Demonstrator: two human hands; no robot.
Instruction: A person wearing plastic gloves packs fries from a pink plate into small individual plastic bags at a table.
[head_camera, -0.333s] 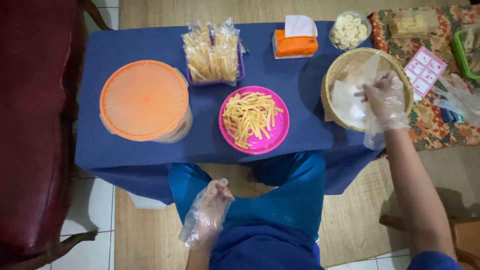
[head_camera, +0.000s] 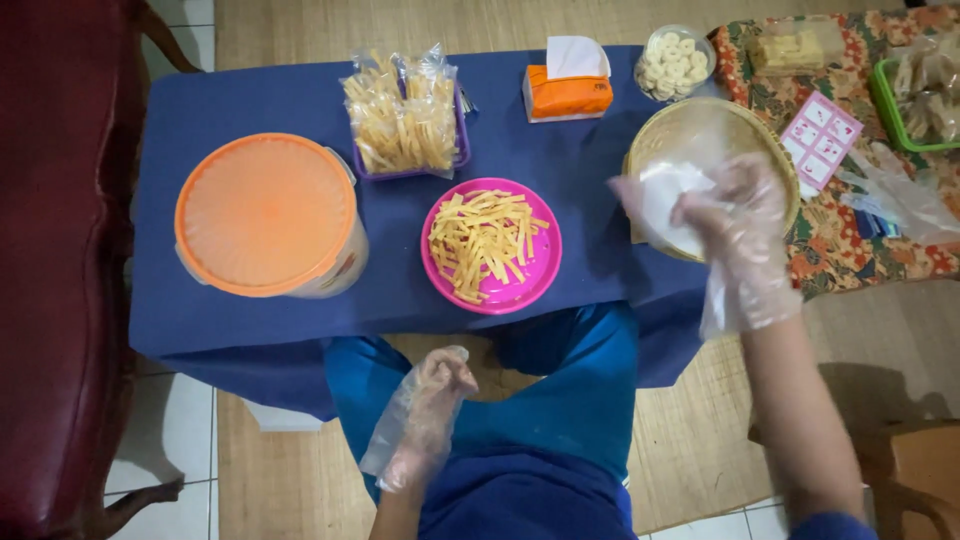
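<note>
The right hand, gloved in thin clear plastic, sits over the woven basket at about three o'clock on the table, its fingers pinched on a thin clear bag that trails out over the basket's left rim. The left hand, also gloved, rests loosely curled and empty over the lap at six o'clock, well apart from the right.

The bag is flimsy and slick against the glove, so it could slide out of the pinch, or a second sheet from the white pile in the basket could cling and lift with it. The loose glove cuff hanging at the wrist could snag the basket rim and tip it.

The pink plate of yellow strips lies at the centre, near the front edge; a careless sweep of the forearm could knock it. At nine o'clock stands an orange-lidded tub; at twelve, packed strip bags.
</note>
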